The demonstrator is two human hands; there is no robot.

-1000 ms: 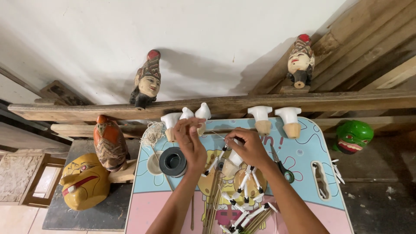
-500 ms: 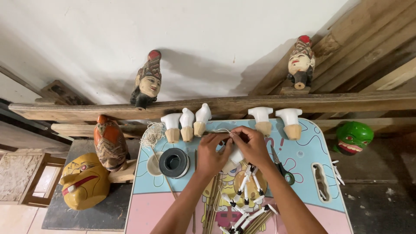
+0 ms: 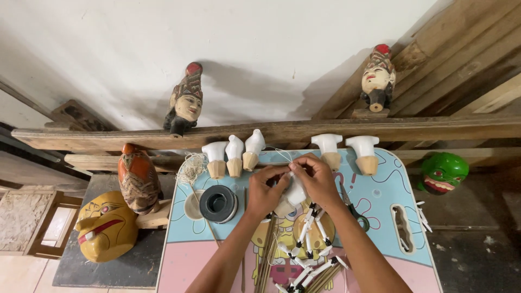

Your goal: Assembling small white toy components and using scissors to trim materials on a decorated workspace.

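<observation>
Here, the table (image 3: 380, 190) is carrying everything, largest first. Near its middle, the left hand (image 3: 266, 190) and right hand (image 3: 317, 179) are closing together on a white carved piece (image 3: 296, 192), fingers curled around it and pinching thin string (image 3: 279, 154). It looks light, rigid and probably chippable; gripping its rounded body seems safest. Both forearms are reaching up from the near edge, wrists converging.

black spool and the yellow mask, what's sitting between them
In the head view, a shallow round dish sits right beside the black spool, then the brown carved head, which lies against the yellow mask.
</observation>
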